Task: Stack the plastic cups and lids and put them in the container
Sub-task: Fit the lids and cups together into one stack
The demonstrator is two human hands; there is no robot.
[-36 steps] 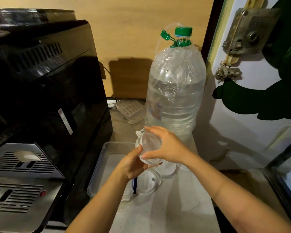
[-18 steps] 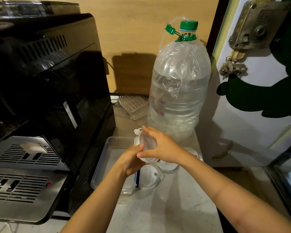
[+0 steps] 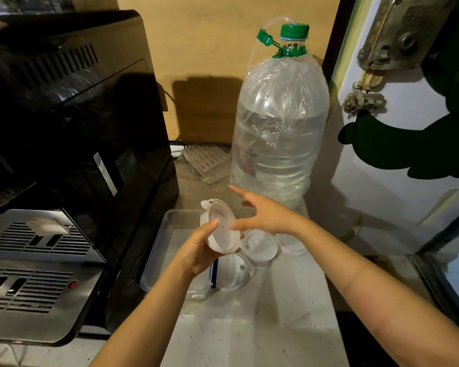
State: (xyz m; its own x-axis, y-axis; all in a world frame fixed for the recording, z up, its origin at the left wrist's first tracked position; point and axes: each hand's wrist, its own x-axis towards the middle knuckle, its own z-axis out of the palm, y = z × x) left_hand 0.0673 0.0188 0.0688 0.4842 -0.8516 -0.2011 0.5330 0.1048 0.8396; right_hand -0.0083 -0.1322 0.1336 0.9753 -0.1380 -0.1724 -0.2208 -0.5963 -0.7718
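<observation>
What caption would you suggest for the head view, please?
Left hand holds stacked lids above the clear container; right hand open beside them.

Clear lids (image 3: 221,230), green bottle cap (image 3: 294,30), black machine (image 3: 72,123).

Left hand (image 3: 199,250) raised, fingers (image 3: 212,225) curled in a grip. Right hand (image 3: 265,215) beside it, fingers spread open, forearms converging.

Container (image 3: 154,250) near wall hidden behind left forearm; coffee machine (image 3: 64,154) cut off left.
</observation>
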